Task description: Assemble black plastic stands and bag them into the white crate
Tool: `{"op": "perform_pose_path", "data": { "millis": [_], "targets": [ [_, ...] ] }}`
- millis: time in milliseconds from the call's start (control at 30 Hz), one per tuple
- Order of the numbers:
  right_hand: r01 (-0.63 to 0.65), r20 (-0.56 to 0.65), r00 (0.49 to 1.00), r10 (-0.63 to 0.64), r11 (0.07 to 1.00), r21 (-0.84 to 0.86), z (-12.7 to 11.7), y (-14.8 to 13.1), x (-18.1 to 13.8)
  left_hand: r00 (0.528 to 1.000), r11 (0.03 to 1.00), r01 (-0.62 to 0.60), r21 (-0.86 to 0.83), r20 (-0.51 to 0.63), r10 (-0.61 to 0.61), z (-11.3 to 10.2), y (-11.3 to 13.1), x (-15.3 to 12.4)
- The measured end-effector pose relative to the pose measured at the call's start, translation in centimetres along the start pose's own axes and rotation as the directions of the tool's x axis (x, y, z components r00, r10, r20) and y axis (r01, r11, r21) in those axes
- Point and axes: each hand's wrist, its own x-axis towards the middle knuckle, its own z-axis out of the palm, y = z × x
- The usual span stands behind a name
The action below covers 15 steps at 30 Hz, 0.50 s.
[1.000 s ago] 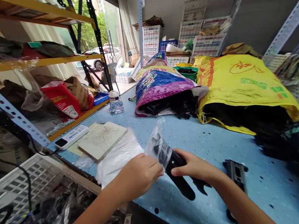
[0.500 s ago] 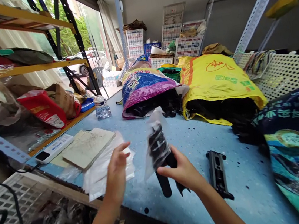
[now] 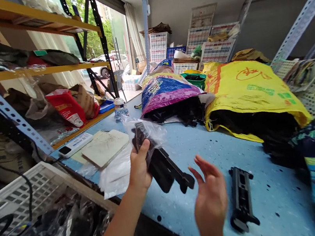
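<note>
My left hand [image 3: 139,168] is closed around a black plastic part [image 3: 165,168] whose upper end is inside a clear plastic bag [image 3: 144,130]. It holds the part tilted above the blue table [image 3: 209,145]. My right hand [image 3: 211,200] hovers just to the right of the part, fingers spread and holding nothing. A second black plastic part [image 3: 242,198] lies flat on the table to the right of my right hand.
A stack of clear bags [image 3: 115,173], a pale board [image 3: 105,147] and a white power strip [image 3: 75,145] lie at the table's left. Purple [image 3: 167,89] and yellow [image 3: 253,88] sacks of black parts lie behind. A white crate [image 3: 24,197] with bagged parts stands at lower left.
The part in the bag has passed from my right hand to my left hand. My right hand let go and opened, dropping lower right.
</note>
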Motion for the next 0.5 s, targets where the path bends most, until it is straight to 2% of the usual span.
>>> {"op": "perform_pose_path", "data": {
  "millis": [67,167,233,300,367,400,467,500],
  "targets": [
    [0.013,-0.105,0.994,-0.005,0.997,0.076,1.1,0.5,-0.9,0.999,1.000,0.019,-0.005,0.047,-0.019,-0.1,-1.1,-1.2],
    [-0.037,-0.126,0.991,0.045,0.997,0.063,3.5,0.7,-1.5,0.982,0.989,0.146,0.020,0.120,-0.147,-0.7,-3.2,-3.4],
    [-0.045,-0.142,0.988,0.064,0.991,0.129,4.8,0.9,-2.0,0.977,0.981,0.196,0.009,0.082,-0.196,-1.7,-4.0,-4.4],
    [-0.089,-0.060,0.993,0.104,0.974,0.209,5.4,1.5,-3.0,0.985,0.985,0.170,0.014,-0.001,-0.170,-3.5,-3.8,-4.7],
    [-0.148,0.092,0.987,0.132,0.970,0.192,4.4,2.4,-4.3,0.989,0.982,0.148,0.118,-0.047,-0.143,-6.5,-2.2,-4.6],
    [-0.155,0.193,0.973,0.129,0.980,0.126,3.3,3.0,-4.7,0.989,0.963,0.145,0.225,-0.039,-0.139,-8.5,-1.0,-4.7],
    [-0.110,0.327,0.935,0.138,0.989,-0.103,-0.1,4.4,-4.7,0.984,0.842,0.148,0.518,0.009,-0.179,-13.7,2.1,-5.8],
    [-0.002,0.438,0.889,0.136,0.956,-0.293,-2.0,5.2,-4.2,0.979,0.729,0.140,0.670,0.015,-0.202,-16.6,3.6,-6.8]
  ]
}}
